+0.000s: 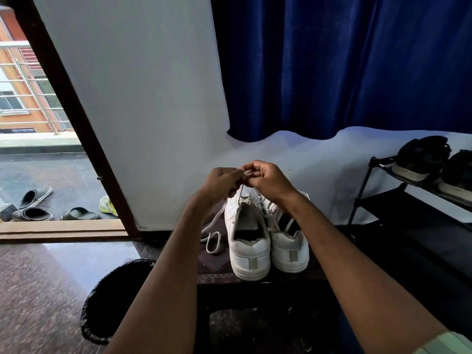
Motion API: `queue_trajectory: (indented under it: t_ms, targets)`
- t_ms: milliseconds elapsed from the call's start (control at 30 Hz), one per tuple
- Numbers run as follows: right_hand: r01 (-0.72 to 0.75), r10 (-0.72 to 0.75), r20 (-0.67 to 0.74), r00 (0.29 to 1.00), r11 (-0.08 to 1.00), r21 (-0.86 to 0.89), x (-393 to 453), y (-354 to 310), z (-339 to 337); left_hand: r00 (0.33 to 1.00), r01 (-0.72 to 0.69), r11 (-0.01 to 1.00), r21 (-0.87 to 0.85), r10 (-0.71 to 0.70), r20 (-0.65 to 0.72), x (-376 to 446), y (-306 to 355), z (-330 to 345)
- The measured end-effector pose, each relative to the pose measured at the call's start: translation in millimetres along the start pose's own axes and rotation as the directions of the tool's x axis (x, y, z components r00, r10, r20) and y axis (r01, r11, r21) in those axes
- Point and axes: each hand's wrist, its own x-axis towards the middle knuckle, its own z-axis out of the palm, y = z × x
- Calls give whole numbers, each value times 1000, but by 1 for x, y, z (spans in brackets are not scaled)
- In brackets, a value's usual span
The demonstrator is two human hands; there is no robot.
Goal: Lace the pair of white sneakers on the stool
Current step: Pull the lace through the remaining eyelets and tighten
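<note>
Two white sneakers (pixel 268 241) are set side by side on the dark stool (pixel 255 279). A lace (pixel 240 194) is pinched by the left hand (pixel 223 183) and right hand (pixel 268 180) at 12 o'clock above them. At 8 o'clock a bin (pixel 112 300) (black bag inside) is seen. Dark shoes (pixel 421 157) are kept in the rack (pixel 378 190) at 3 o'clock.

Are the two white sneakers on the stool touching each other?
Touching. In the head view the left sneaker and right sneaker press side by side at the heels, no gap between them.
</note>
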Motion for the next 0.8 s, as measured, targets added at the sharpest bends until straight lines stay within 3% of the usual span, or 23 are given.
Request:
queue_trajectory:
  t_ms: [67,200,267,300,367,433,533,600,700,733,800]
  targets:
    - [-49,43,39,998,981,185,-2,-4,0,1000,7,997,-73,-8,-7,-1,1,-2]
    - [-185,275,-203,940,909,374,-2,-2,-7,999,46,889,-455,-30,42,2,6,-9]
    - [-173,256,-294,921,944,280,0,3,-8,999,41,838,-544,-27,35,4,8,-12]
    - [-132,174,-307,936,980,152,0,4,-8,1000,22,872,-490,-24,2,5,8,-11]
    - [-4,-5,-207,978,999,-41,-1,3,-7,997,-28,974,-223,12,-75,6,4,-6]
    - [93,-101,-100,990,992,-86,-3,0,-5,996,-45,997,-69,40,-75,5,-1,1]
    - [113,-127,-136,982,988,-106,-4,2,-3,999,-47,991,-124,43,-31,1,3,3]
    - [13,-17,-278,960,1000,-16,0,7,-7,999,-50,970,-239,46,-22,1,8,1]
    - [-159,184,-467,865,983,94,10,21,-15,999,-35,906,-422,24,-30,6,7,-6]
    - [-187,165,-494,853,982,4,8,22,-17,999,-31,901,-434,16,-38,7,6,-8]
    - [-116,1,-423,906,962,-247,5,23,-20,999,-15,932,-363,0,-41,7,3,-8]
